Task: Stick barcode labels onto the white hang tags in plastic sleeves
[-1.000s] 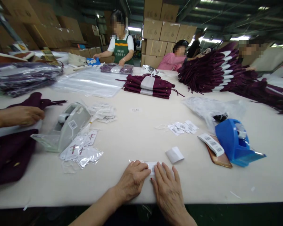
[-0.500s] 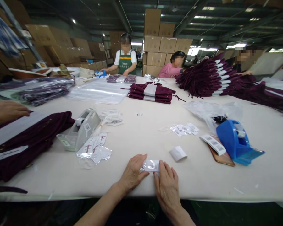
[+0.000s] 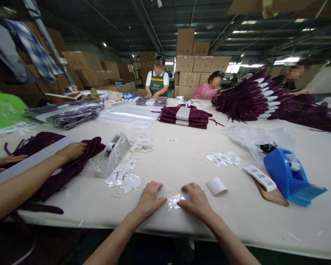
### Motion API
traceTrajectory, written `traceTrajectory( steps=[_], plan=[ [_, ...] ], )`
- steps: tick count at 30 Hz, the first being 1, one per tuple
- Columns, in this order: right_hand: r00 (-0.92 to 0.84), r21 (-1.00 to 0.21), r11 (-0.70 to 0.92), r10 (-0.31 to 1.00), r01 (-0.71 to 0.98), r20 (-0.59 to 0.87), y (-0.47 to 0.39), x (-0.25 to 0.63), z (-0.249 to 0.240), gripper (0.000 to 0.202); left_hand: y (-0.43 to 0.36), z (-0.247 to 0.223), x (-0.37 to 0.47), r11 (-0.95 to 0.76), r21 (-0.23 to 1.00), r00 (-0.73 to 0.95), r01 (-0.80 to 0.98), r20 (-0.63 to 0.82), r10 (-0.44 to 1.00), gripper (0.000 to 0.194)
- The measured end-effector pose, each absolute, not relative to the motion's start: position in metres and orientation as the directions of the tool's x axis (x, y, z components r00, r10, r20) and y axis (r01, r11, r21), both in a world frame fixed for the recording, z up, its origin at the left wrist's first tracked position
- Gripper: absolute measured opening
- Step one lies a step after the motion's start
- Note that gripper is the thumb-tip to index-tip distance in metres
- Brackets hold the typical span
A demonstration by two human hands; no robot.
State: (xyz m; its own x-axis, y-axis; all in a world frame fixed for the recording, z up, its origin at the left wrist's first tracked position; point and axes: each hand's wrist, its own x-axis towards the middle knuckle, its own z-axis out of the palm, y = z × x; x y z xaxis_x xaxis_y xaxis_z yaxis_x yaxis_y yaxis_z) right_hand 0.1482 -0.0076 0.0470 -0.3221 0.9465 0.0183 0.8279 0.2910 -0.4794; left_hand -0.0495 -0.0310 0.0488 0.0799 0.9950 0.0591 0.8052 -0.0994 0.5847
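The small, flat packet of clear, glossy plastic with something white inside (image 3: 174, 201) lay on the cream-coloured table (image 3: 168, 165), to the right of the grey plastic tape dispenser (image 3: 114, 156) and nearer the person. The left hand (image 3: 149, 198) had just drawn back from the packet's left side, where half a second earlier its thumb and fingers had been against it. Now that hand was open, thumb and forefinger well spread beside the packet; whether a fingertip still brushed the plastic, I cannot tell. The right hand (image 3: 197, 200) had a wide grip too, its thumb over the packet's right part and its forefinger near the far edge. More of the packet was therefore uncovered, and it seemed to rest on the table with only the right hand on it, rather than being steadied from both sides.

Farther right of the dispenser, past the right hand, sat a curled piece of white paper (image 3: 216, 186). White printed hang tags (image 3: 123, 173) lay just beside the dispenser, on its near side. To its left, a co-worker's hand (image 3: 73, 151) rested on a maroon fabric bundle (image 3: 52, 187).
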Motion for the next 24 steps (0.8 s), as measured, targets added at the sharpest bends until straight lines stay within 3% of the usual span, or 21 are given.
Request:
traceTrajectory(
  steps=[5, 9, 17, 24],
  plan=[
    [-0.391, -0.492, 0.312, 0.918, 0.813, -0.064, 0.001, 0.144, 0.055, 0.009, -0.037, 0.052, -0.047, -0.046, 0.563, 0.063, 0.825, -0.011, 0.998, 0.019],
    [-0.423, -0.499, 0.317, 0.899, 0.806, -0.112, 0.003, 0.147, 0.056, 0.023, -0.035, 0.055, -0.039, 0.034, 0.501, 0.008, 0.865, -0.082, 0.997, 0.025],
    [-0.425, -0.470, 0.270, 0.866, 0.840, -0.262, 0.012, 0.142, 0.068, 0.033, -0.010, 0.060, -0.025, 0.095, 0.421, -0.023, 0.902, -0.174, 0.984, 0.004],
    [-0.453, -0.576, 0.216, 0.837, 0.789, -0.307, 0.015, 0.146, 0.067, 0.019, -0.012, 0.058, -0.022, 0.071, 0.511, 0.013, 0.857, -0.159, 0.987, 0.012]
  ],
)
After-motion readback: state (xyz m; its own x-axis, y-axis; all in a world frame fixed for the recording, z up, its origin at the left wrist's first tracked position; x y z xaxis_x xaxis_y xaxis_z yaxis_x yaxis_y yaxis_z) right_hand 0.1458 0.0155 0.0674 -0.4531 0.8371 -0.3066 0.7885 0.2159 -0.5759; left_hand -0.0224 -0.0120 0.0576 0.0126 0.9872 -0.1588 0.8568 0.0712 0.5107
